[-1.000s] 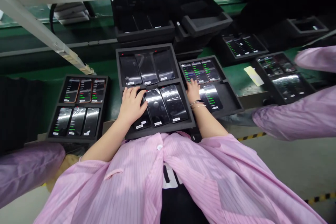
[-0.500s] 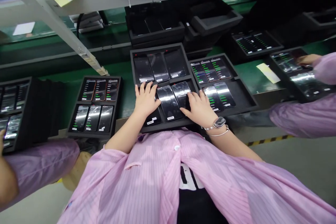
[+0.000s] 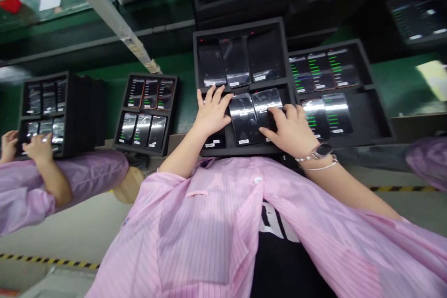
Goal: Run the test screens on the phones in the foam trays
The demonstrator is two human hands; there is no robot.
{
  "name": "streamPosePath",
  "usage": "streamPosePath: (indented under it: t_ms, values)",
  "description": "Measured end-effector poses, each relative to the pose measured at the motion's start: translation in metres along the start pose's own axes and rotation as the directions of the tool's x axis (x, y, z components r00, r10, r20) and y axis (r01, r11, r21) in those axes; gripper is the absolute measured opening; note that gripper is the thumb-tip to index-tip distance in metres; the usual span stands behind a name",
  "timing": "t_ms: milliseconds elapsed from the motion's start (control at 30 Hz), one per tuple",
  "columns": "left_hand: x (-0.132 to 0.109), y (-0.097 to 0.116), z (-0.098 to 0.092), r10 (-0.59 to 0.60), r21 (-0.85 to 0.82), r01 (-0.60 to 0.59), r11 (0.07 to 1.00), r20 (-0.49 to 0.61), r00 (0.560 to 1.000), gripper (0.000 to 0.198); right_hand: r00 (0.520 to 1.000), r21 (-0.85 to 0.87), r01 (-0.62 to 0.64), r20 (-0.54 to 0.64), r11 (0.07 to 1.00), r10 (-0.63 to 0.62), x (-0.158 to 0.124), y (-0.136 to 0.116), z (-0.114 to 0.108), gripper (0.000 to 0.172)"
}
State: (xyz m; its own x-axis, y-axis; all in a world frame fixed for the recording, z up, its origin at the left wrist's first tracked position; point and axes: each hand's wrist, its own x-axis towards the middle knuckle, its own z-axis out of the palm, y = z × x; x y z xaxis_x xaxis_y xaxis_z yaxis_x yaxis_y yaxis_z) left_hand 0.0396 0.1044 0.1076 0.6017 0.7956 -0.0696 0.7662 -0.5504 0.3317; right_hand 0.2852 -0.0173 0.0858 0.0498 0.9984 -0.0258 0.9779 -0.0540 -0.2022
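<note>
A black foam tray [image 3: 240, 29] lies right in front of me, with dark smartphones in two rows of slots. My left hand [image 3: 211, 114] rests with fingers spread over the near-left phone [image 3: 213, 141], hiding most of it. My right hand [image 3: 291, 128] lies over the near-right phone [image 3: 267, 104], fingers apart, its fingertips on the screen. Between the hands sits the middle phone [image 3: 243, 118] in its slot. The back row holds three more phones, one of them a dark phone [image 3: 235, 63] with a white label at its lower edge.
Right of my tray, another tray [image 3: 372, 107] holds several phones showing green text. To the left stands a smaller phone tray [image 3: 174, 102]. A co-worker's hands [image 3: 40, 149] are at a stack of trays [image 3: 80, 116] farther left. A metal post [image 3: 115, 23] slants down behind.
The view has shifted right and down, so the trays appear larger or displaced. Both hands stay spread over the same near-row phones. The left co-worker's two hands now show.
</note>
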Motion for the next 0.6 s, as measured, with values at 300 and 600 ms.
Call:
streamPosePath:
  t_ms: [300, 600]
  values:
    - [0.021, 0.040, 0.014, 0.093, -0.062, -0.092, 0.994, 0.016, 0.996, 0.065, 0.988, 0.081, 0.146, -0.067, 0.986, -0.140, 0.022, 0.011, -0.026, 0.080]
    - [0.007, 0.048, 0.042, -0.024, -0.012, 0.024, 1.000, 0.014, 1.000, 0.064, 0.992, 0.191, 0.116, -0.073, 0.975, -0.103, 0.190, 0.010, -0.003, 0.085]
